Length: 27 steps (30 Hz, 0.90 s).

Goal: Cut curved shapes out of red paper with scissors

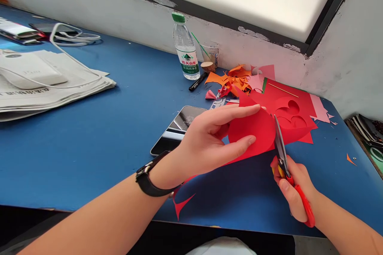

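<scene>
My left hand (215, 135) is closed on a sheet of red paper (254, 127), with the thumb on the near face and the other fingers along its upper side. A curved cut edge shows in the sheet near the blades. In my right hand (295, 191) is a pair of scissors (281, 147) with red and yellow handles, its blades pointing up at the paper's right part. More red paper (299, 99) with curved cut pieces lies behind. A thin red strip (181, 205) hangs below my left wrist.
A phone (173, 131) lies beside my left hand. Behind it stand a water bottle (188, 55) and a cup (212, 53), with a black marker (198, 82) and orange paper scraps (236, 79). Newspapers (89, 87) and a white cable (64, 50) are at left on the blue table (119, 139).
</scene>
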Each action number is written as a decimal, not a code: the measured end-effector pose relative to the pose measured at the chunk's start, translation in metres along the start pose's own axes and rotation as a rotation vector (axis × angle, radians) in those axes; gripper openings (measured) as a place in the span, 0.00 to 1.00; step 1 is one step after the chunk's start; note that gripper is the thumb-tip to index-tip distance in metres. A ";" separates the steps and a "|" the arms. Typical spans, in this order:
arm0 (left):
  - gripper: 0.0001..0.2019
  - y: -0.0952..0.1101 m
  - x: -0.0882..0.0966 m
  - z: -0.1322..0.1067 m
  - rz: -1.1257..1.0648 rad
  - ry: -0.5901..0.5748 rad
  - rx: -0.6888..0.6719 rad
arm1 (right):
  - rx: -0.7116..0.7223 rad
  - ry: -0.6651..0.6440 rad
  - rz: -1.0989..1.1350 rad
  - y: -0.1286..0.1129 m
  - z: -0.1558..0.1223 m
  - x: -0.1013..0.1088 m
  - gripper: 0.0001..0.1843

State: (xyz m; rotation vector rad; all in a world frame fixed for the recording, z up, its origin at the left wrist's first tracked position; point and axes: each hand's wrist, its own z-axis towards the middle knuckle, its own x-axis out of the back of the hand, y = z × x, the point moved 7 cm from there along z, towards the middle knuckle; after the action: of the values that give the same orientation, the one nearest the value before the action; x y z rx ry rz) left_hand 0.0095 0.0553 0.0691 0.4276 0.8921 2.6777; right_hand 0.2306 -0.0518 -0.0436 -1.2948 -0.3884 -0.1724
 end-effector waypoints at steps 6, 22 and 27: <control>0.29 0.001 0.002 0.000 -0.023 0.014 -0.026 | 0.060 -0.030 -0.022 -0.013 0.005 -0.002 0.13; 0.25 0.000 0.002 0.001 0.003 0.023 0.035 | 0.052 -0.028 -0.068 -0.016 0.007 -0.001 0.14; 0.25 -0.001 0.004 -0.001 -0.011 0.045 0.059 | 0.050 -0.006 -0.086 -0.012 0.005 0.000 0.15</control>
State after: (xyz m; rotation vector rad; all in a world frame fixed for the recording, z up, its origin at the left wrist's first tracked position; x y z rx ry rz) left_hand 0.0059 0.0568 0.0683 0.3756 0.9851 2.6670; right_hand 0.2257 -0.0501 -0.0312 -1.2305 -0.4514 -0.2301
